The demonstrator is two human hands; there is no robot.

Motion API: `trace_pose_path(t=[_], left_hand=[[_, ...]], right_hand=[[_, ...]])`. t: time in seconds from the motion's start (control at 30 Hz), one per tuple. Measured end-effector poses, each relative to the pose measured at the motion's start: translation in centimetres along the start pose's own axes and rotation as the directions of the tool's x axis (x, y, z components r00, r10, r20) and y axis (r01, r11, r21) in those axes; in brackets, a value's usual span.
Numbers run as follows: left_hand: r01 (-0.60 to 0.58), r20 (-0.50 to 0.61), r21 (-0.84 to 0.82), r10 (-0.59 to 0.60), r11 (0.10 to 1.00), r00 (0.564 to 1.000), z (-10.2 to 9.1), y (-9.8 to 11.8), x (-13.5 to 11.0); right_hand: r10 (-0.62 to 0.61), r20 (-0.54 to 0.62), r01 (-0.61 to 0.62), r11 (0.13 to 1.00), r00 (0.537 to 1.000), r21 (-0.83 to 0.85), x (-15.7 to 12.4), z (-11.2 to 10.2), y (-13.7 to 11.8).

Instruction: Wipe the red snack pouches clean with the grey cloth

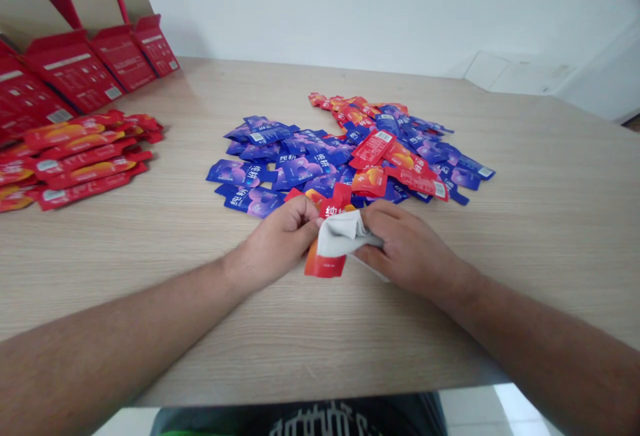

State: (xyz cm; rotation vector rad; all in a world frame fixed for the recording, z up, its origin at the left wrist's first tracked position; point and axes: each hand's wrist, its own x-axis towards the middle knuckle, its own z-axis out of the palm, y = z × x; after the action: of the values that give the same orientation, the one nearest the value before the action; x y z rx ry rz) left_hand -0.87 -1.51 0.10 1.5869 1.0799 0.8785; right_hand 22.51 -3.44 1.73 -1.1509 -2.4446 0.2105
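My left hand (295,226) pinches the left edge of a red and orange sachet (324,267), held upright just above the table. In my right hand (400,243) is a bunched light grey cloth (340,233), its fingers wrapped round it. The cloth lies across the front of the sachet and hides its middle. Right behind both hands spreads a loose heap of flat sachets, with purple-blue sachets (300,171) and red sachets (370,181) mixed together.
Red sachets (85,163) lie in overlapping rows at the left. Behind them stand several open red cardboard boxes (75,69), flaps up. The wooden table (240,349) meets a white wall (320,16) at the back. Its front edge runs close to the person's lap.
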Motion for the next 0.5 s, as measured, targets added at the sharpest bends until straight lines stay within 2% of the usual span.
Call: trace_pose_path(t=[0.1,0.27,0.4,0.5], left_hand=[[0.014,0.001,0.01,-0.014,1.0,1.0,-0.02,0.14,0.0],[0.007,0.015,0.009,-0.007,1.0,1.0,-0.01,0.11,-0.04],[0.006,0.016,-0.007,-0.006,1.0,1.0,-0.03,-0.04,0.02],[0.009,0.024,0.005,-0.009,1.0,1.0,-0.03,0.04,-0.03]], right_hand=[[0.062,-0.054,-0.063,0.997,0.997,-0.034,0.06,-0.04,0.18],[-0.063,0.044,0.062,0.998,0.997,0.016,-0.01,0.01,0.0],[0.064,-0.064,-0.067,0.997,0.996,-0.044,0.11,-0.12,0.18],[0.007,-0.026,-0.008,1.0,1.0,-0.019,0.04,-0.11,0.03]])
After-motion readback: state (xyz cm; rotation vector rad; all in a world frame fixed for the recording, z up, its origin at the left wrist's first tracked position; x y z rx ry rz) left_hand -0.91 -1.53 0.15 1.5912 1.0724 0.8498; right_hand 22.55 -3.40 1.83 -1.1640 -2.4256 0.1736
